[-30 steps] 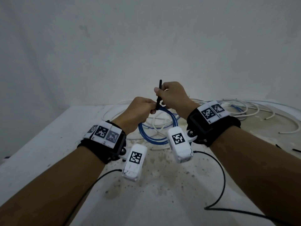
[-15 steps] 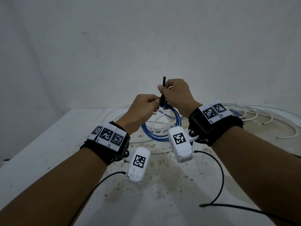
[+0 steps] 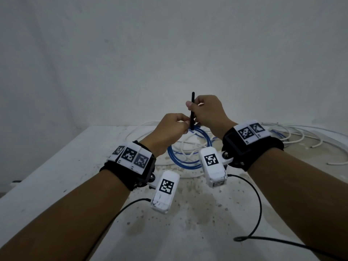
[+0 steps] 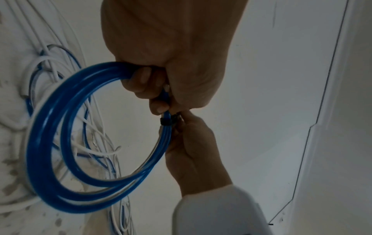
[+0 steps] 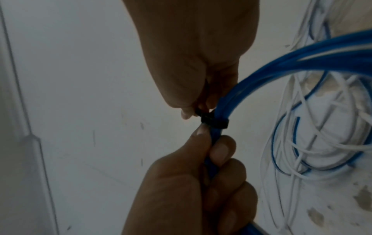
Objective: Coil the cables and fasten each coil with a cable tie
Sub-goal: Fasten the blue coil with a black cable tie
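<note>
Both hands rose w/ blue cable coil (image 3: 185, 153) vs 1 s ago, more tie tail showing. Coil hangs above stained white table (image 3: 56, 176). Left hand (image 3: 170, 129) fingers curl round coil; right hand (image 3: 205, 112) pinches black cable tie (image 3: 192, 110) tail, band cinched on coil.

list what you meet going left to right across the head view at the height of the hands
Left hand gripping the coiled blue cable → upright black plastic cable tie → right hand pinching it → loose white cables on the table.
</note>
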Demonstrator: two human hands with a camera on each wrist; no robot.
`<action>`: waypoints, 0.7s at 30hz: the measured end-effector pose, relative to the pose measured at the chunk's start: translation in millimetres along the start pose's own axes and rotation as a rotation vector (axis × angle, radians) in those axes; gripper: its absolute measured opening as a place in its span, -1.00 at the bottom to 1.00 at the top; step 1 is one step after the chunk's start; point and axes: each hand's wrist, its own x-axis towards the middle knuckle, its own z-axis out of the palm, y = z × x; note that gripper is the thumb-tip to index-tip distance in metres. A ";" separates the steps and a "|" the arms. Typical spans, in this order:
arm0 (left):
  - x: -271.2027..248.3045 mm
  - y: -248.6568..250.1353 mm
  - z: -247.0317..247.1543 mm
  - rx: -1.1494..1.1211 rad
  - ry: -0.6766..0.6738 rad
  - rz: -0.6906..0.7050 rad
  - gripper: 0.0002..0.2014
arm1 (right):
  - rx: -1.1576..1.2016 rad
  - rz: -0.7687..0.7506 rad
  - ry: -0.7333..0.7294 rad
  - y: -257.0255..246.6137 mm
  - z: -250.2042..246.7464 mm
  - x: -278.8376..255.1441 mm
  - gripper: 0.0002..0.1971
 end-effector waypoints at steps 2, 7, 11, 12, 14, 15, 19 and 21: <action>1.3 1.4 0.8 -0.031 0.015 -0.041 -0.80 | -0.062 -0.069 0.028 -5.9 0.9 2.4 -0.70; 2.7 10.1 -0.3 -0.110 0.028 -0.052 -0.79 | -0.155 -0.137 0.085 -13.9 -1.7 7.2 -0.69; -1.0 14.0 1.2 -0.069 0.016 0.007 -0.77 | -0.178 -0.051 0.084 -1.2 -6.2 8.5 -0.64; -1.8 13.7 1.0 -0.060 0.011 0.008 -0.77 | -0.161 -0.031 0.066 0.8 -5.4 7.2 -0.65; -4.5 13.0 0.6 -0.064 0.003 -0.002 -0.80 | -0.052 0.021 0.012 0.3 -5.5 2.7 -0.66; -5.6 12.6 0.6 -0.075 0.002 -0.010 -0.82 | 0.005 0.053 -0.014 -0.8 -6.2 0.9 -0.67; -4.6 11.6 0.4 -0.103 0.021 -0.064 -0.84 | 0.084 0.113 -0.127 -6.2 -14.4 -3.5 -0.67; -2.5 12.0 -2.1 -0.124 0.034 -0.083 -0.84 | 0.089 0.116 -0.190 -7.9 -17.5 -6.1 -0.68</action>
